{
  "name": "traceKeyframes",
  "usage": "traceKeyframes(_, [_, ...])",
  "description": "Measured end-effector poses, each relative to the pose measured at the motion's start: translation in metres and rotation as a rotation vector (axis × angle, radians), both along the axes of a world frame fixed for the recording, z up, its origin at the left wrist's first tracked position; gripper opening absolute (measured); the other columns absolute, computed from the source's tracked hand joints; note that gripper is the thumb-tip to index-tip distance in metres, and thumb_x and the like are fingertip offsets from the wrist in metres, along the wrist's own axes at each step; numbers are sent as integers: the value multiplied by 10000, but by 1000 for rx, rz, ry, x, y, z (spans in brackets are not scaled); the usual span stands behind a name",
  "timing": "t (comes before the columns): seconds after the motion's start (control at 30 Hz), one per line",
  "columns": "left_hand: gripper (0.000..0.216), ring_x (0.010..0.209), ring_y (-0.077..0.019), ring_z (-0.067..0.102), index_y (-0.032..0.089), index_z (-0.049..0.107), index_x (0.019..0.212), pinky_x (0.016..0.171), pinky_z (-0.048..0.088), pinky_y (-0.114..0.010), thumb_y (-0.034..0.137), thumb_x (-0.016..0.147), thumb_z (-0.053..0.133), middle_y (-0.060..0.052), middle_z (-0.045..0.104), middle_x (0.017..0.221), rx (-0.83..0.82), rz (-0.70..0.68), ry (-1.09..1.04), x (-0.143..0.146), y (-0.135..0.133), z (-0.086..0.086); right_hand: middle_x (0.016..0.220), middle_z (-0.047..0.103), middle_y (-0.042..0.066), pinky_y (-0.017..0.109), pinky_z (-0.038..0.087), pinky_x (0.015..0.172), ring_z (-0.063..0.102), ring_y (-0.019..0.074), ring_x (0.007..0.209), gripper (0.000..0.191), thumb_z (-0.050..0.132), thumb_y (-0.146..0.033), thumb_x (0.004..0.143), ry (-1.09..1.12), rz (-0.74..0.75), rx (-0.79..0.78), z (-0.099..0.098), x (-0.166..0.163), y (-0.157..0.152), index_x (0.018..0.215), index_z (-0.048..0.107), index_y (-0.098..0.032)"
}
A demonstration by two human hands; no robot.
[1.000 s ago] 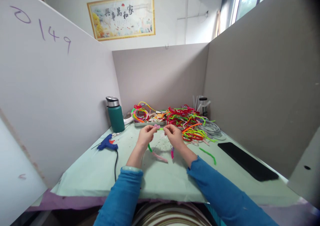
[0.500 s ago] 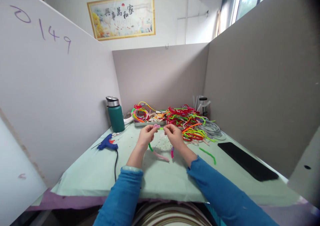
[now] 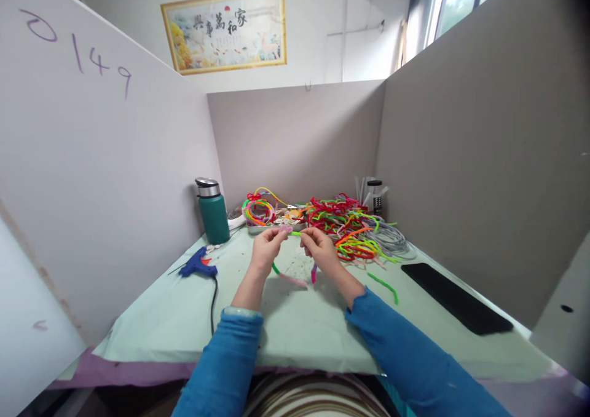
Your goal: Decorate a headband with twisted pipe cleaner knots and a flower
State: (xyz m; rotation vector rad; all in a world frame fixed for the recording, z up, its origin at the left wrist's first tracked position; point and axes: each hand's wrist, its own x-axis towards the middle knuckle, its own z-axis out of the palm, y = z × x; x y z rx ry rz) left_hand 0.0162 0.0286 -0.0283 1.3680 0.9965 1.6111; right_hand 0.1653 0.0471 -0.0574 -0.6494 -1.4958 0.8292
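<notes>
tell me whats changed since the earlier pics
The left hand and right hand shifted slightly up the picture, with the pink piece and green strip they hold; the hanging pink end and magenta end rose too. Neither hand let go. Glue gun, bottle and pile stayed put.

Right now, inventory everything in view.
tablecloth: 1, pale green, below
strand pile: 1, multicoloured, back right
loop bundle: 1, multicoloured, at tray's left
tray: 1, silver, back centre
coil: 1, grey, beside pile
loose strand: 1, green, right
slab: 1, black, right
glue gun: 1, blue, left
bottle: 1, teal, back left
container: 1, black-topped, back right
partitions: 3, grey, around
poster: 1, yellow-bordered, wall
window: 1, dark-framed, upper right
held strand: 1+, multicoloured, both hands
left hand: 1, blue-sleeved, centre
right hand: 1, blue-sleeved, centre
</notes>
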Motion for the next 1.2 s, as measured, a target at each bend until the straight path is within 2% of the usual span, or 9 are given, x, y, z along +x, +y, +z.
traceKeyframes(0.2, [323,509,-76,460,114,676,781,476,311,-197,409,651,703,-15,612,628,110,73,77,-1,5,-5,647,542,-26,224,350,461,445,90,495,206,575,-389,787,12,23,13,-2,-1,2,852,572,-193])
traceKeyframes(0.3, [296,572,-95,501,120,679,791,514,345,-199,390,672,690,-27,635,676,136,73,103,-1,6,-6,653,539,-27,220,338,454,437,85,492,172,569,-360,794,20,34,18,-2,-1,1,844,566,-196])
traceKeyframes(0.67, [319,426,-45,377,126,665,857,408,279,-192,370,653,698,10,594,625,77,44,134,-2,9,-10,637,535,-31,217,315,427,425,78,465,159,566,-349,794,17,17,-3,-3,1,4,833,560,-195])
traceKeyframes(0.87, [354,402,-38,393,138,632,894,395,307,-192,317,602,725,17,597,651,41,-8,122,-1,7,-9,620,542,-36,216,306,400,415,71,430,209,595,-387,758,74,-2,-64,-3,2,7,826,556,-193])
traceKeyframes(0.97, [342,371,-28,365,133,632,857,368,250,-189,362,617,713,19,581,620,-1,-6,95,-2,6,-8,613,549,-35,208,312,382,421,70,418,242,596,-420,749,77,20,-125,-3,2,8,812,550,-191])
traceKeyframes(1.1, [415,345,-14,331,122,603,786,338,156,-190,494,621,689,-16,601,677,-81,-29,-30,-4,7,-5,615,565,-27,205,342,373,453,76,417,306,599,-481,730,91,112,-254,-4,3,9,773,529,-186])
traceKeyframes(1.2, [476,396,-36,412,123,588,809,342,192,-181,558,630,659,-39,605,726,-150,-60,-137,-6,8,-5,593,539,-42,195,338,377,430,62,413,316,640,-469,697,173,181,-302,-4,5,10,758,517,-184])
